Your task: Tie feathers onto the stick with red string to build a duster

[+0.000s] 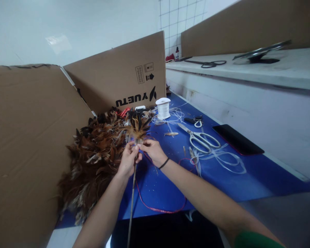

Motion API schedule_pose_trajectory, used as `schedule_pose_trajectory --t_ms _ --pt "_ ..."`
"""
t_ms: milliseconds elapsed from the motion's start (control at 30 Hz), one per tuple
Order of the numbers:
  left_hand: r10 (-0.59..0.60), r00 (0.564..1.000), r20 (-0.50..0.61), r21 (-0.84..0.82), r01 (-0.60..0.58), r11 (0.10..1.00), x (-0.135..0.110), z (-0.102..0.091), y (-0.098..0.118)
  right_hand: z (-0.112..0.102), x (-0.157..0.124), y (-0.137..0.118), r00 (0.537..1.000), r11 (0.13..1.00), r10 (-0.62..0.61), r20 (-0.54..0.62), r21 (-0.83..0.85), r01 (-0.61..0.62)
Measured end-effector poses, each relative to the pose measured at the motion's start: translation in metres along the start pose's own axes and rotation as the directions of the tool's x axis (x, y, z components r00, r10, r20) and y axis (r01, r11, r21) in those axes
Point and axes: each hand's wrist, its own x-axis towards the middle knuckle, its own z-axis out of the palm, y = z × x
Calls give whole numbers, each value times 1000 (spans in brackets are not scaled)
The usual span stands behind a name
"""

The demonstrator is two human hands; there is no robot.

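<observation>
Both hands [129, 160] [156, 151] apparently around feathers [138, 129].

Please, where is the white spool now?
In the head view, slightly right of centre, the white spool stands on the blue table, near the printed cardboard.

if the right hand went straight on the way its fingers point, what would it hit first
The right hand would most likely meet the left hand first, at the base of the feather bundle; the brown feather pile seems to lie beyond, though depth is unclear.
</observation>
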Motion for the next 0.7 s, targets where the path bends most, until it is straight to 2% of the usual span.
schedule_pose_trajectory --t_ms 233,533,700 --pt "32 999 -14 64 -31 997 1 0 -2 1 -3 -1 998 996 55 23 63 -57" --pt "8 998 -66 9 -8 1000 1 1 -2 0 -4 4 999 999 -25 41 -23 26" --pt "-24 995 -97 -8 24 1000 0 2 1 -1 -1 9 1000 1000 0 26 -5 0"
